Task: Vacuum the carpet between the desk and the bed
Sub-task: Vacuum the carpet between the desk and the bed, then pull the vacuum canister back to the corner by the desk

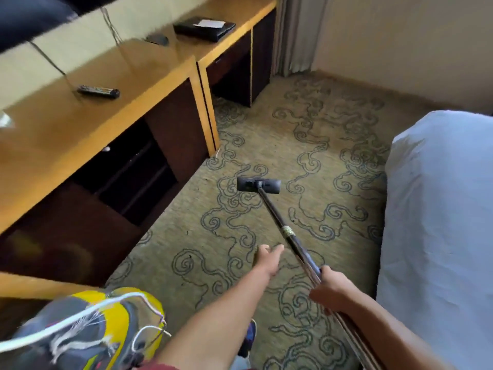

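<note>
One long wand (277, 222) is what everything turns on here: it runs from my right hand (330, 291) forward and a little to the left, ending in the flat black floor head (258, 185). The head lies flat on the patterned carpet (314, 156), out ahead of me, its wide side set across the lane and so square to the wand's line. It sits nearer the desk (88, 124) than the bed (437, 222), though touching neither.

My right hand is wrapped round the wand's near end, fingers curled over it, and it is the only hand on the tool. My left hand (268, 259) holds nothing; its fingers are stretched forward, just beside the wand on its left and apart from it. The two hands are near each other but not joined.

Because the wand points down the lane, I judge the coming stroke to be a straight push or pull along that axis, with the right arm doing the work. The strip beside the bed looks like it needs covering next, so the head would have to shift rightward.

At my lower left hangs a yellow and grey canister (88, 327) with white cords across it.
</note>
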`<state>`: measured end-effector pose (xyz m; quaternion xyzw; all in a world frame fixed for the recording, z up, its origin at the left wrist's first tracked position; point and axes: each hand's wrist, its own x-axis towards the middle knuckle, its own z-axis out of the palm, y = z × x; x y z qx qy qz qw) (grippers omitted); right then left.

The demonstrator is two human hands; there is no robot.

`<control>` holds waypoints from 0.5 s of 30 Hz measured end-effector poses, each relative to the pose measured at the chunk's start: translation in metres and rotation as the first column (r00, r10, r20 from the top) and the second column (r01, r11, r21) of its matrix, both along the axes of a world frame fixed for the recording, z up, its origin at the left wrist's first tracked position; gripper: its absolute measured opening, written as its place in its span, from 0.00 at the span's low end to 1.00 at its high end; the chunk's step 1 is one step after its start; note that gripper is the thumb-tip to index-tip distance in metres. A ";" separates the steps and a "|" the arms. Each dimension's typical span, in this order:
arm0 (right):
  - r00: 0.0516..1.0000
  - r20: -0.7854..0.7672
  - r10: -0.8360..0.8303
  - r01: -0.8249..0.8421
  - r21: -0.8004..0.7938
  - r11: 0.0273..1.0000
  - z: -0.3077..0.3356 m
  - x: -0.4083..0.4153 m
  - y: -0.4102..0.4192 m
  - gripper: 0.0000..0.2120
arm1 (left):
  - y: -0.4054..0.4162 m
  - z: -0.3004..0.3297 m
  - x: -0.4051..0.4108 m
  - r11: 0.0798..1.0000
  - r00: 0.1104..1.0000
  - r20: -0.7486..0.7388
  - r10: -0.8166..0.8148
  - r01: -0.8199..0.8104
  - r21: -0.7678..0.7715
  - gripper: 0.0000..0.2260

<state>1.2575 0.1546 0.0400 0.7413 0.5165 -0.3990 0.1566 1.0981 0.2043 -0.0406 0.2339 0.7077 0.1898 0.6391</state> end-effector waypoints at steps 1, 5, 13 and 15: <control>1.000 -0.005 0.023 -0.023 -0.010 1.000 -0.001 -0.003 0.003 0.17 | -0.003 -0.001 -0.022 1.000 0.993 -0.119 0.012 -0.009 0.024 0.25; 0.990 -0.001 0.143 -0.143 -0.032 0.989 -0.003 -0.016 0.007 0.16 | -0.020 -0.008 -0.097 0.995 0.923 -0.372 0.099 -0.086 0.052 0.28; 0.971 -0.045 0.237 -0.236 0.010 0.972 0.000 -0.021 -0.028 0.15 | -0.082 0.016 -0.136 0.979 0.853 -0.481 0.204 -0.167 0.119 0.26; 0.964 -0.034 0.262 -0.262 0.012 0.965 0.000 -0.019 -0.036 0.16 | -0.103 0.015 -0.145 0.988 0.815 -0.559 0.152 -0.118 0.096 0.26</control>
